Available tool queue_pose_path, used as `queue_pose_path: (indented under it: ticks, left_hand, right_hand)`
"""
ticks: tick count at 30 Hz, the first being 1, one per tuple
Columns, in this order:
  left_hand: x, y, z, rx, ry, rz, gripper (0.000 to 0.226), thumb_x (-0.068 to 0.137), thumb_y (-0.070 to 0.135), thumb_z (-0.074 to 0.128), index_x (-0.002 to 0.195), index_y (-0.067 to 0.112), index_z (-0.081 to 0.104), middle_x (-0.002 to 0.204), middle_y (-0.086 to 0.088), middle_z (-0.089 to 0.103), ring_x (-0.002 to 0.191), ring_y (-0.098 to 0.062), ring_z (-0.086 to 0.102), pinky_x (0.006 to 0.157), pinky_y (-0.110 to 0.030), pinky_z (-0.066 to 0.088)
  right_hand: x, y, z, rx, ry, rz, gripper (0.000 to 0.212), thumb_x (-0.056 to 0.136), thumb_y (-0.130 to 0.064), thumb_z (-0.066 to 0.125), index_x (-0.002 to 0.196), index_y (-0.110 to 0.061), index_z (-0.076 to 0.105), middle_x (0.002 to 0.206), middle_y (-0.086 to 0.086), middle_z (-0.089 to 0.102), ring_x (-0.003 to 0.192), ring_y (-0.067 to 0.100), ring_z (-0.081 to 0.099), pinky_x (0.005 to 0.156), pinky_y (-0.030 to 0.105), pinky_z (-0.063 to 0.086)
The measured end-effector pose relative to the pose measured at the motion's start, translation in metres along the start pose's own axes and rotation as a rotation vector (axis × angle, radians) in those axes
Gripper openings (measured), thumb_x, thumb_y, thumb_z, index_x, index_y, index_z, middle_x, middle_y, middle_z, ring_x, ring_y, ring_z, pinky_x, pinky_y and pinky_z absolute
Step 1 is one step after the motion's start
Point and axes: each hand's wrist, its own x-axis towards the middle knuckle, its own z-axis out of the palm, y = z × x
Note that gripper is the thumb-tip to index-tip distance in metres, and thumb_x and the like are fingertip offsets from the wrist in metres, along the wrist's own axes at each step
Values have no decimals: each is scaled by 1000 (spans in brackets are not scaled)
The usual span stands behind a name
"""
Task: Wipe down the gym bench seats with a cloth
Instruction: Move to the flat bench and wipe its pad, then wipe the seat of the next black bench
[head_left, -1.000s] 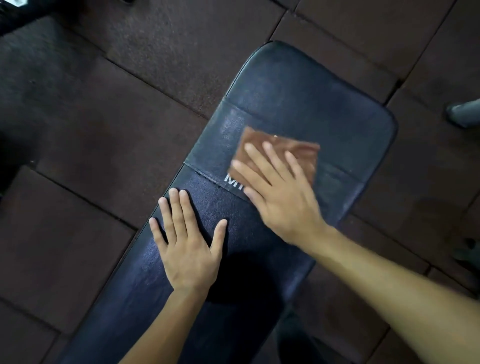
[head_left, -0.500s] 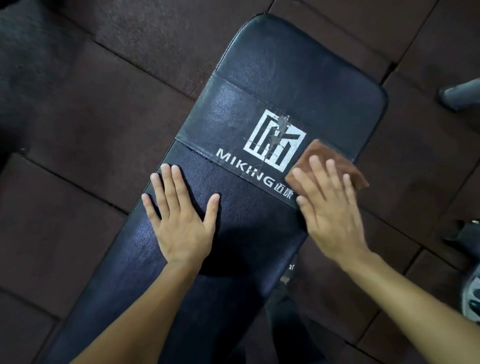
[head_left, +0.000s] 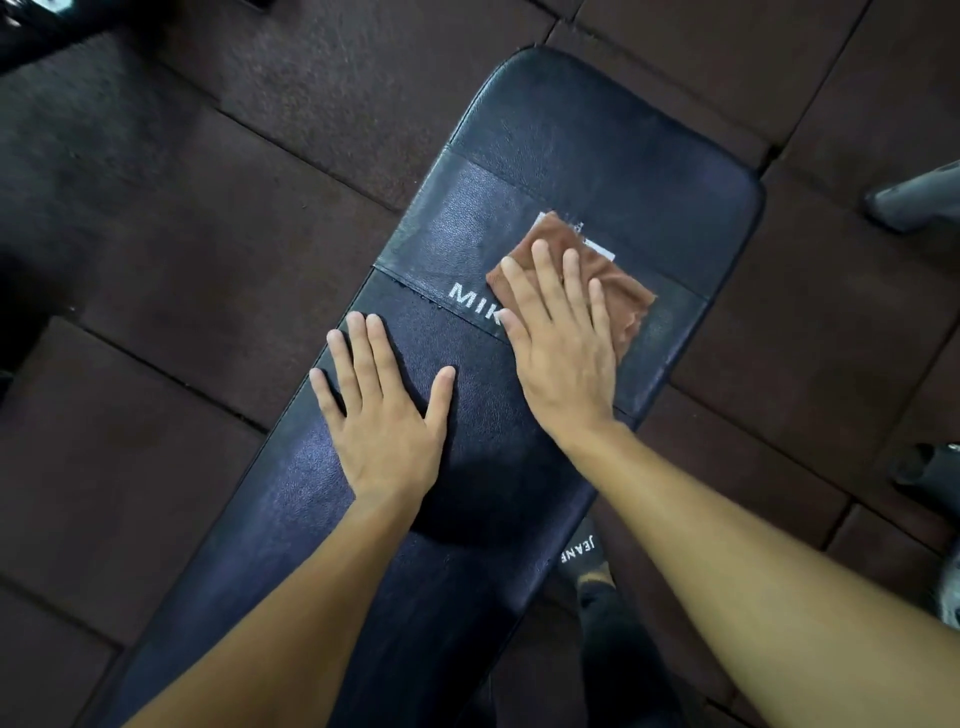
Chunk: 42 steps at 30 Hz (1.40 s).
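Note:
A long dark blue padded bench seat (head_left: 587, 156) runs from the bottom left to the upper right. A brown cloth (head_left: 618, 291) lies flat on its white logo panel and hides most of the logo; only the letters "MIK" show. My right hand (head_left: 558, 343) presses flat on the cloth with the fingers spread. My left hand (head_left: 382, 410) rests palm down on the bare seat just left of it, fingers apart, holding nothing.
Dark brown rubber floor tiles (head_left: 182, 249) surround the bench. Grey equipment feet (head_left: 914, 200) stand at the right edge, another dark base (head_left: 930, 467) lower right. A shoe (head_left: 584, 556) shows under the bench's right side. Black equipment (head_left: 47, 26) sits at the top left.
My right hand has slid the cloth from the bench's right edge back leftward over the logo. My left hand has stayed flat on the seat.

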Motion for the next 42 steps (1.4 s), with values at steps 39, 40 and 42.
queue_pose_path:
  ticks: [39, 40, 42]
  left_hand:
    - [-701, -275, -413, -331, 440, -1190, 53, 97, 43, 48, 142, 16, 47, 140, -6, 55, 124, -29, 52, 104, -40, 37]
    - [-737, -283, -409, -334, 440, -1231, 53, 97, 44, 48, 142, 16, 47, 140, -6, 55, 124, -29, 52, 103, -40, 38]
    - [-806, -295, -402, -341, 441, -1307, 52, 98, 44, 47, 142, 17, 47, 140, -5, 55, 124, -28, 52, 102, -40, 39]
  right_hand:
    - [-549, -457, -390, 610, -1105, -959, 32, 101, -31, 47, 127, -20, 63, 85, -3, 68, 78, 15, 62, 82, 42, 50]
    - [-585, -462, -392, 600, -1137, -984, 31, 102, -30, 47, 127, -20, 63, 83, -4, 67, 74, 13, 61, 79, 39, 49]
    - [-655, -471, -390, 584, -1209, -1013, 32, 103, -29, 47, 127, -17, 63, 88, -4, 68, 74, 9, 61, 75, 33, 49]
